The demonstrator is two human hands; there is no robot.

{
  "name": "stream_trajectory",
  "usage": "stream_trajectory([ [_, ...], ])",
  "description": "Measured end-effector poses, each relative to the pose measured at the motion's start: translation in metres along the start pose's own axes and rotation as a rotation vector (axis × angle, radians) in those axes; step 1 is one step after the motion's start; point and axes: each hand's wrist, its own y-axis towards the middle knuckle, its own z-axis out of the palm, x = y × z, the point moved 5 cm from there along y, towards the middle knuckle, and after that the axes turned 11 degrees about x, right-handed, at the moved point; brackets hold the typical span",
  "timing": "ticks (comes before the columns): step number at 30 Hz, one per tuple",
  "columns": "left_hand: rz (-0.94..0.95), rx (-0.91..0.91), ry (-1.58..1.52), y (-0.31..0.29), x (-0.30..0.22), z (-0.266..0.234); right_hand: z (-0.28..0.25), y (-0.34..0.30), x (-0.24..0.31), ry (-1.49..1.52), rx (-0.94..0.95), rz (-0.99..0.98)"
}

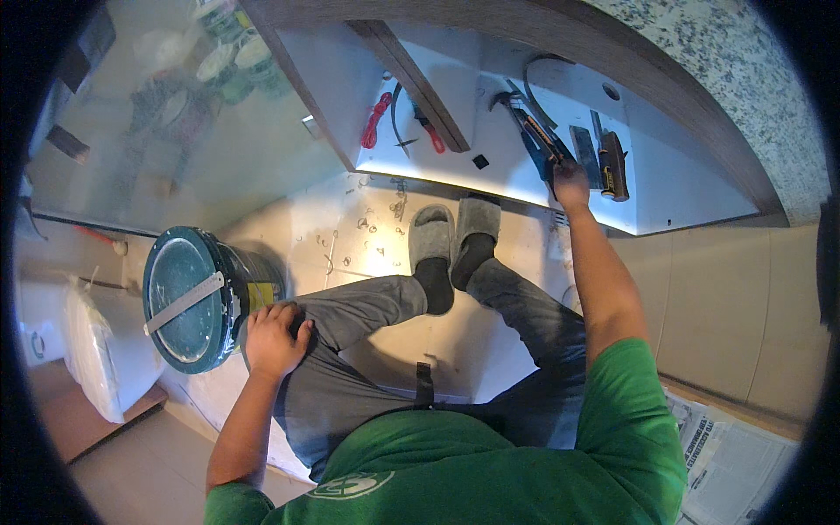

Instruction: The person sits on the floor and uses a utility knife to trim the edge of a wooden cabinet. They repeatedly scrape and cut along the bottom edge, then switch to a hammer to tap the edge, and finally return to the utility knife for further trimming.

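Observation:
My right hand reaches into the lit white cabinet bottom, its fingers closed around the lower end of a long black-and-orange tool. Beside that tool lies a claw hammer, its handle partly hidden. Just right of the hand are a flat grey blade-like piece and a brown-and-yellow tool. My left hand rests on my left thigh with its fingers apart, holding nothing. Close by it stands a lidded dark green bucket, with a metal ruler-like strip lying across its lid.
Left of the wooden divider lie a red cord bundle and a red-handled tool. A small black square sits nearby. Small ring-like scraps litter the floor by my slippers. A granite countertop edge overhangs at right.

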Motion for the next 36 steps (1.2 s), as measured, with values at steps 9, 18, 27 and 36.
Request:
stream_trajectory([
  [9, 0.006, 0.008, 0.000, 0.012, -0.009, -0.002, 0.002, 0.050, -0.011, -0.295, 0.126, 0.050],
  [18, -0.002, 0.006, -0.017, 0.006, 0.000, -0.002, -0.011, 0.035, 0.038, -0.206, 0.186, 0.189],
  [27, -0.022, 0.028, 0.005, 0.004, 0.002, 0.000, -0.030, 0.020, 0.106, 0.025, -0.102, -0.164],
  [36, -0.040, 0.058, 0.000, 0.006, 0.003, -0.001, 0.020, -0.013, 0.246, 0.181, 0.084, -0.564],
])
